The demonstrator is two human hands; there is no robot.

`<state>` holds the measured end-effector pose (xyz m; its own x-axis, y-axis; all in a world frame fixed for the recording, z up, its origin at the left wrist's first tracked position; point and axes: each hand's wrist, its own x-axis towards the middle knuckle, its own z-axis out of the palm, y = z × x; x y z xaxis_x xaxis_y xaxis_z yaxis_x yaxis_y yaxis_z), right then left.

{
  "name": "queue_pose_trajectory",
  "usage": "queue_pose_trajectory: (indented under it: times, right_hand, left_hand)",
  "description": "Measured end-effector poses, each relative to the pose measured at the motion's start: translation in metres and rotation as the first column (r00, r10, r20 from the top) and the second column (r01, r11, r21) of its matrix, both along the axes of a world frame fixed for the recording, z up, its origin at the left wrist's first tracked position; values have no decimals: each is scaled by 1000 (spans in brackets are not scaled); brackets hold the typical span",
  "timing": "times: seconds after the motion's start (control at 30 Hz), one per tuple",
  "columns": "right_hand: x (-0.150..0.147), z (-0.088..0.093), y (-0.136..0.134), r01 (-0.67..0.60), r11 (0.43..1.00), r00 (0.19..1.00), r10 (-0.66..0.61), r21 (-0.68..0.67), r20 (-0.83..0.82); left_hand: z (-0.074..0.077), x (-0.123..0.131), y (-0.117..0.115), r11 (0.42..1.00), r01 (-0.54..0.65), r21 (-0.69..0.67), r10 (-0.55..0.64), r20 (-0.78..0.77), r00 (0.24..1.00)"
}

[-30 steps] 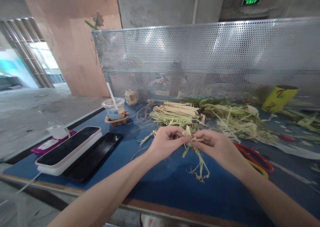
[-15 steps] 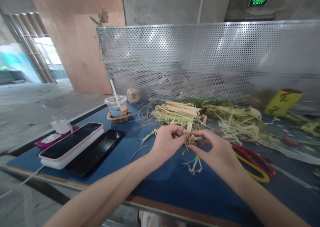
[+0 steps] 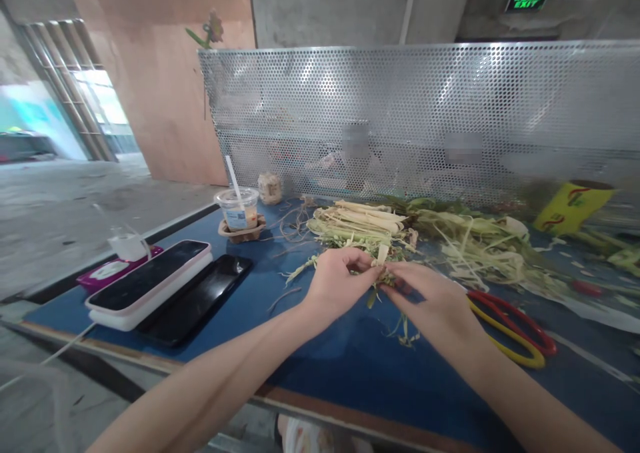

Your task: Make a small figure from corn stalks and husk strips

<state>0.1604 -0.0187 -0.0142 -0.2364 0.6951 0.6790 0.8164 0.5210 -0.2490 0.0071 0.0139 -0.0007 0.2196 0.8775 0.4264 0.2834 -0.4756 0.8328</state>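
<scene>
My left hand (image 3: pixel 337 285) pinches a small bundle of plant strips (image 3: pixel 382 253) between thumb and fingers, one pale flat piece sticking up. From the other side, my right hand (image 3: pixel 433 300) closes its thumb and fingertips on the lower part of the same bundle. Fingers hide much of it, and its exact kind is unclear. Thin green stems (image 3: pixel 406 333) lie on the table under my right hand. Just behind the hands is a pile of pale, husk-like strips (image 3: pixel 360 218). Scissors with red and yellow handles (image 3: pixel 520 356) lie beside my right wrist, blades partly hidden.
On the blue table (image 3: pixel 320 373), a lidded drink cup (image 3: pixel 239 210) stands in a cardboard holder at left. Nearer are two phones, a black one (image 3: pixel 195 300) among them, and a purple box (image 3: pixel 120 266). Leafy husks (image 3: pixel 480 246) and a yellow roll (image 3: pixel 575 206) sit right, before a perforated metal screen (image 3: pixel 400 106).
My right fingertips have drawn in against the bundle and cover more of it. My left hand keeps its pinch. The whole view has shifted slightly.
</scene>
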Motion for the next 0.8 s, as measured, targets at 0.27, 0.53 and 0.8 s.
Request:
queue_pose_trajectory:
  times: [0.27, 0.53, 0.8]
  right_hand:
    - [1, 3, 2, -36, 999, 999, 37, 23, -28]
    - [-2, 6, -1, 45, 998, 997, -43, 33, -66]
    - [-6, 6, 1, -25, 969, 967, -40, -248, -251]
  left_hand:
    - [4, 0, -1, 999, 29, 28, -28, -19, 999]
    - [3, 0, -1, 998, 12, 63, -10, -23, 1000]
    - [4, 0, -5, 995, 25, 94, -22, -28, 999]
